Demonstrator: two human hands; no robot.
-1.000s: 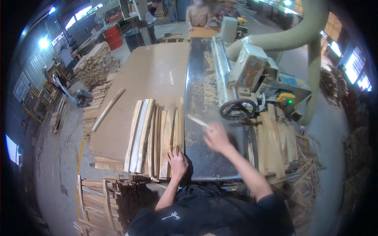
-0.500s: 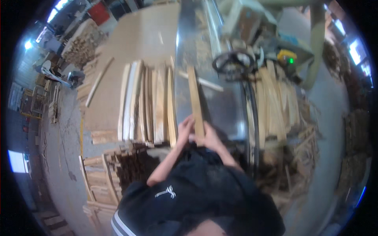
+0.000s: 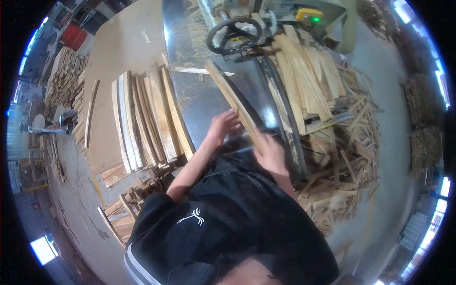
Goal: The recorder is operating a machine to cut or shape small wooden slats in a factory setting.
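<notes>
A long wooden strip (image 3: 232, 100) slants in front of me over the grey metal machine table, its far end pointing up and to the left. My right hand (image 3: 270, 151) is closed around the near end, a little smeared by motion. Farther along, my left hand (image 3: 223, 127) is at the strip's left edge with its fingers bent against it; the fingertips are partly hidden. Beyond the strip, a thin pale offcut (image 3: 202, 71) lies across the metal table (image 3: 194, 102).
Several wooden strips (image 3: 154, 114) lie side by side on a brown board (image 3: 107, 64) at left. A black handwheel (image 3: 233, 35) stands at the table's far side. To the right are stacked boards (image 3: 304, 71) and a heap of scrap wood (image 3: 351, 166).
The strip has turned so that its far end leans more to the left. My right hand has moved up and right along with it. The whole view has shifted.
</notes>
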